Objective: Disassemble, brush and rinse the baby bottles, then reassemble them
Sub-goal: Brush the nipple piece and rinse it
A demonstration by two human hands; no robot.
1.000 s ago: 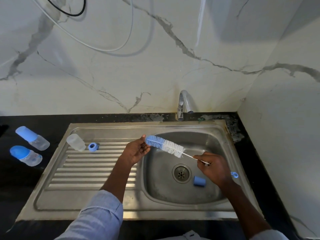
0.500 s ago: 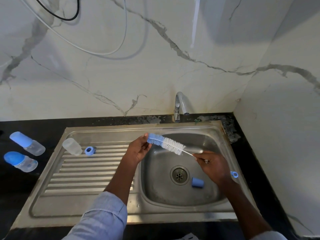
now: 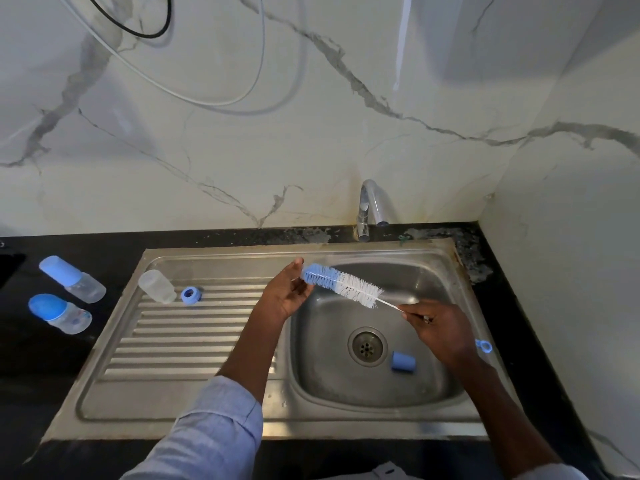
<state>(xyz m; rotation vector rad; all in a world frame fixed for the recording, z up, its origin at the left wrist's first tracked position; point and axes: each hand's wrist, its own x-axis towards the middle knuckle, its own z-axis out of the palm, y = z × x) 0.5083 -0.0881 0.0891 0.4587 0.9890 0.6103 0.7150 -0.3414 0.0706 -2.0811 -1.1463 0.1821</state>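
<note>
Marble-veined wall panels rise behind a black worktop (image 3: 20, 358) that carries a steel sink (image 3: 381, 254), and a side wall closes in just right of the sink, leaving little room there. Left of the basin, the ribbed drainboard (image 3: 173, 341) lies mostly bare, apart from a clear bottle body (image 3: 157, 286) on its side at the far end with a blue screw ring (image 3: 190, 295) just beside it. Further left of the sink, two capped baby bottles (image 3: 71, 278) (image 3: 59, 313) lie on the worktop. Over the basin, the bottle brush (image 3: 341, 285) hangs slantwise: the right hand (image 3: 440, 329) pinches its thin wire stem, while the left hand (image 3: 285, 294) cups the blue bristle tip with loosely curled fingers (thumb raised). A blue cap (image 3: 403, 362) lies in the basin just right of the drain (image 3: 367, 346). The tap (image 3: 369, 209) stands behind the basin.
</note>
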